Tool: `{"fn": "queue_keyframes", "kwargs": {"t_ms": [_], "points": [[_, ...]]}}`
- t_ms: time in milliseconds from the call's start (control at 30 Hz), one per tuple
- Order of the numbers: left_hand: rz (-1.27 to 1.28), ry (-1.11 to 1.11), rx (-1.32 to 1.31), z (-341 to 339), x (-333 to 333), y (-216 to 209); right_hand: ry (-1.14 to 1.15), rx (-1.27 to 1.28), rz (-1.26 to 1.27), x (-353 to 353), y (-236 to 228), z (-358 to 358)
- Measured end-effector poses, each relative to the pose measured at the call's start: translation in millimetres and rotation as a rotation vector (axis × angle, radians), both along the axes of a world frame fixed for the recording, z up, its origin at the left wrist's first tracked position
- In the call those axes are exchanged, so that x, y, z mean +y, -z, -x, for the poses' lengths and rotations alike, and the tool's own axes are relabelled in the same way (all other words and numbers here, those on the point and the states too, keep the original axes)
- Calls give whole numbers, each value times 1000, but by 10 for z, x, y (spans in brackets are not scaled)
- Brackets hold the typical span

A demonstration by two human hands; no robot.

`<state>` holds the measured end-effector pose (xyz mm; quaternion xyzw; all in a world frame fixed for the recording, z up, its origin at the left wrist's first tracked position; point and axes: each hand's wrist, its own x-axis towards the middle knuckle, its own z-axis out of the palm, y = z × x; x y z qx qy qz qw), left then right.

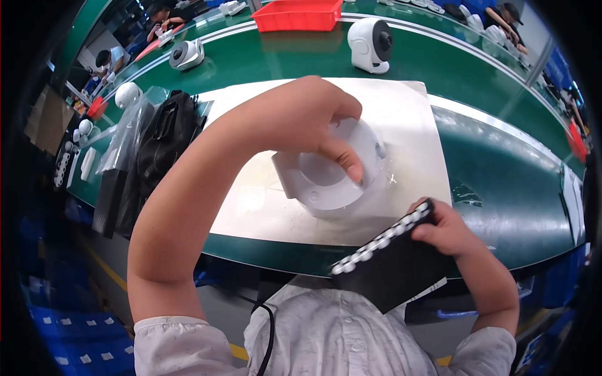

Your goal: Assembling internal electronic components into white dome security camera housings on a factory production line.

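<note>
Watch the black panel (398, 266) first: you have it by one upper corner, off at five o'clock from the white housing (320, 172), sloping down past the near edge of the worktop (501, 166). A slack pinch could let it tip, and the row of white pieces (379, 242) along its upper edge might spill if loose; can't tell how they're fixed. Housing sits near the middle of the white sheet (251, 216), smooth and rounded: a lopsided hold might let it roll or skid. Your left hand (320, 122) arches over it from eleven o'clock, half-curled, thumb on the upper face toward three o'clock; fingers mostly hidden, so firmness is hard to judge. Your right hand (444, 230), at four o'clock, pinches the panel's corner, thumb in front, fingers partly out of sight.
</note>
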<state>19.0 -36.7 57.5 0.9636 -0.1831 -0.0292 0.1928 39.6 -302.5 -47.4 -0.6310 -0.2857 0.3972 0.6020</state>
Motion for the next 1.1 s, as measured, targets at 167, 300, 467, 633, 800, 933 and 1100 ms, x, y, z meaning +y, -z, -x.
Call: {"fn": "queue_keyframes", "kwargs": {"t_ms": [167, 300, 467, 633, 800, 933, 1100], "points": [[-276, 61, -83, -71, -236, -163, -213, -81, 22, 392, -99, 134], [-421, -69, 67, -73, -366, -194, -50, 57, -181, 485, 115, 200], [201, -254, -505, 513, -194, 155, 173, 182, -309, 308, 219, 293], [374, -537, -593, 1277, -369, 655, 177, 158, -364, 333, 273, 346], [622, -595, -536, 1374, -533, 973, 100, 320, -391, 255, 255, 288], [810, -544, -403, 1351, -510, 1098, 44, 253, -273, 302, 211, 229], [736, -440, -277, 1331, -466, 1018, 82, 221, -194, 260, 241, 193]]}}
